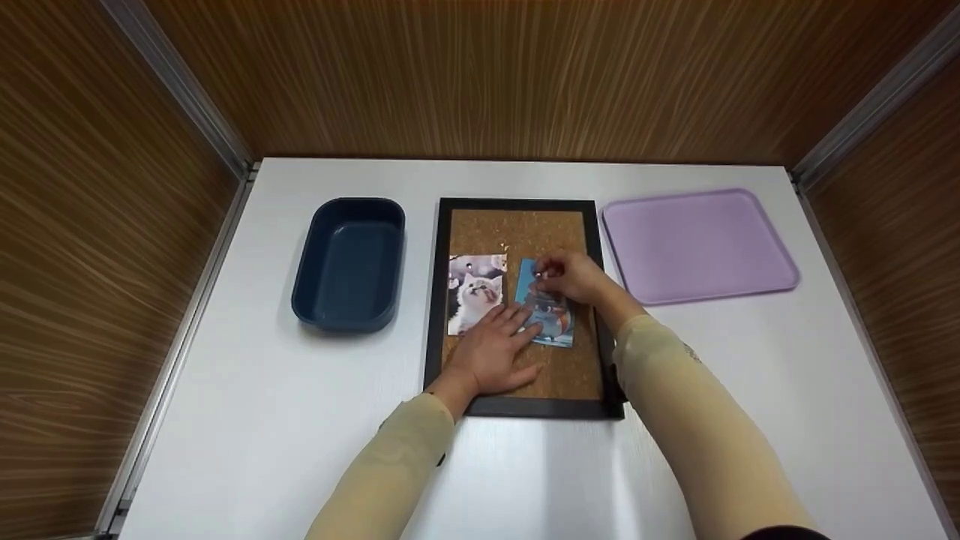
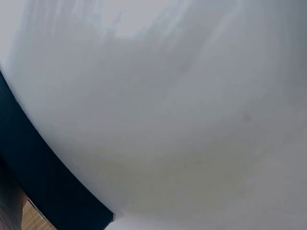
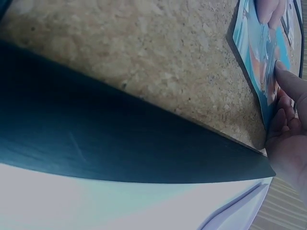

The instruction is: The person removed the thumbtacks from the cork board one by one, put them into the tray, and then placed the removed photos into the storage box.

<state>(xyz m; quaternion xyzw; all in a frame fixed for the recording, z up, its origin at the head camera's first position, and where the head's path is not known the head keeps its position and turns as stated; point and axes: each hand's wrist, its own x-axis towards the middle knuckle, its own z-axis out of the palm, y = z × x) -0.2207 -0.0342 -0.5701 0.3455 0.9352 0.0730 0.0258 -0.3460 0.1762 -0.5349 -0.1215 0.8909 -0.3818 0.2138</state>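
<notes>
Cork surface [image 1: 566, 375], blue picture [image 1: 559, 326] under hands [image 1: 493, 356] [image 1: 576, 277]

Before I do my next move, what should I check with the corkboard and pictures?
1. Corkboard flat on the table: ok.
2. Left hand resting on the blue picture: ok.
3. Kitten photo inside the black frame: ok.
4. Blue picture fully uncovered: not ok, both hands hide parts.
5. Pushpin in the right hand: cannot tell, too small.
</notes>
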